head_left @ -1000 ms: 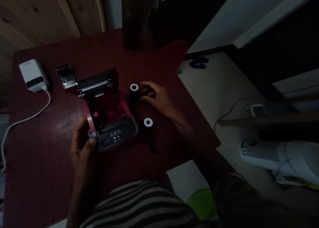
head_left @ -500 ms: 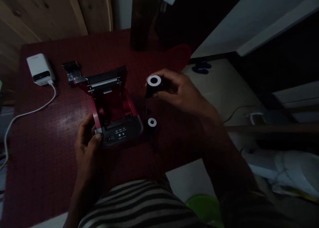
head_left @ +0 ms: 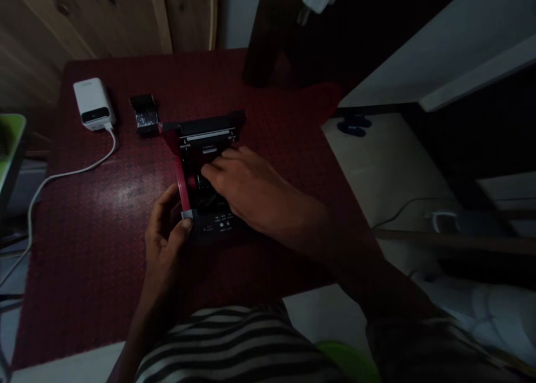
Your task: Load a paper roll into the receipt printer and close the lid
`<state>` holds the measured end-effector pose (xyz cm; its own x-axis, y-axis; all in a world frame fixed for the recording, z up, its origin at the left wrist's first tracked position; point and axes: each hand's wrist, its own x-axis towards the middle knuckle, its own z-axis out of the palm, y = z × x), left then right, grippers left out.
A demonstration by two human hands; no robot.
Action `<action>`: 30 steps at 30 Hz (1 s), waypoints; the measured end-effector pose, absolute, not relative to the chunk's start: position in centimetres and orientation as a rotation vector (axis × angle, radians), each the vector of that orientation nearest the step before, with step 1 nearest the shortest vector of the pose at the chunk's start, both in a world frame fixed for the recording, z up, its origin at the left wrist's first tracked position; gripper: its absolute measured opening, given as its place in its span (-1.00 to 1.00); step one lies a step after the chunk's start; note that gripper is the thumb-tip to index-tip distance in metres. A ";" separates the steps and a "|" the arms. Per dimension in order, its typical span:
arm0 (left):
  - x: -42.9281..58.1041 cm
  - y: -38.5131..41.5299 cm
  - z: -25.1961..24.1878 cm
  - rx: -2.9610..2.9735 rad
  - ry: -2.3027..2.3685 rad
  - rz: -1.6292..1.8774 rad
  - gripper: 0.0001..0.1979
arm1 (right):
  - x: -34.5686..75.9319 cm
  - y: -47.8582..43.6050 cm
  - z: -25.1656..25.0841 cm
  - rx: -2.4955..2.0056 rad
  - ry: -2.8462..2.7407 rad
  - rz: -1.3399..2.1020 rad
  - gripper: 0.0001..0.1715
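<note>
A small red and black printer (head_left: 218, 226) sits on the dark red table with its lid tipped up at the back. My left hand (head_left: 165, 235) grips its front left corner, thumb on the grey edge. Over the open compartment lies my right hand (head_left: 247, 190), fingers curled down inside it. A dark roll shows in part under those fingers; the white-ended rolls are otherwise hidden by the hand. Behind the printer's left side is a loose piece of black ribbon film (head_left: 146, 116).
A white power bank (head_left: 94, 104) with a white cable lies at the back left of the table (head_left: 84, 249). A dark brown post (head_left: 270, 37) stands at the back edge. Blue slippers (head_left: 354, 126) are on the floor to the right.
My right hand has moved left with the rolls from beside the printer into its open compartment. My left hand keeps its hold. The whole view has shifted slightly.
</note>
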<state>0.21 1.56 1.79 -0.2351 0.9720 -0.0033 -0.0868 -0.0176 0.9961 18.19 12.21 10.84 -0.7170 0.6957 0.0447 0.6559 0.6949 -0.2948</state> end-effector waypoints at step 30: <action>-0.3 1.7 2.7 1.005 1.400 1.420 -0.50 | 20.9 11.5 9.4 -0.824 -2.577 0.699 -0.64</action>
